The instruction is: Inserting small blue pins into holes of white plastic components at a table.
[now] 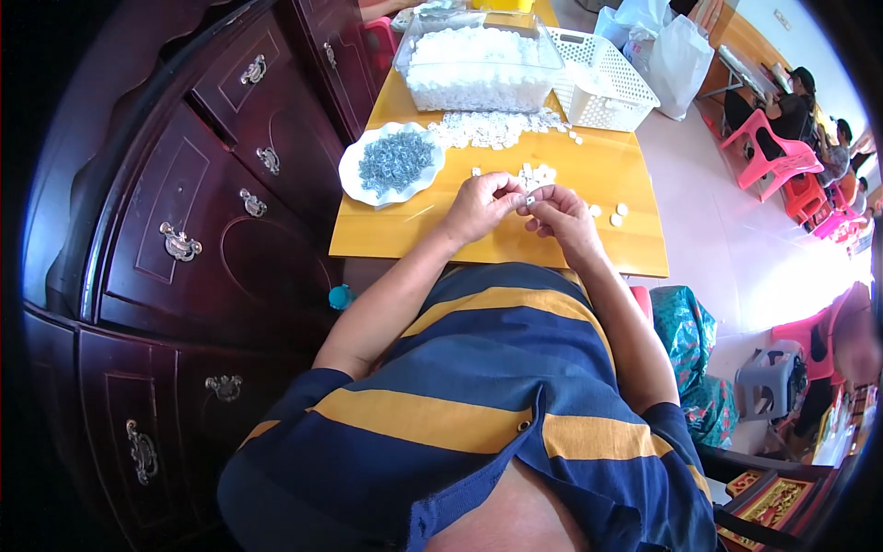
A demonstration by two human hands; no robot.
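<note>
My left hand (480,204) and my right hand (559,213) meet over the yellow wooden table (405,230), fingertips pinched together on one small white plastic piece (531,198). Just beyond my fingers lies a small cluster of the same white pieces (536,172). A white scalloped dish (354,179) holding small grey metal parts (395,161) sits to the left of my left hand. Further back a loose heap of white pieces (492,127) spreads over the table.
A clear plastic bin full of white pieces (478,64) and a white lattice basket (602,83) stand at the table's far end. A dark wooden drawer cabinet (202,212) lines the left. People sit on pink chairs (777,156) at the right.
</note>
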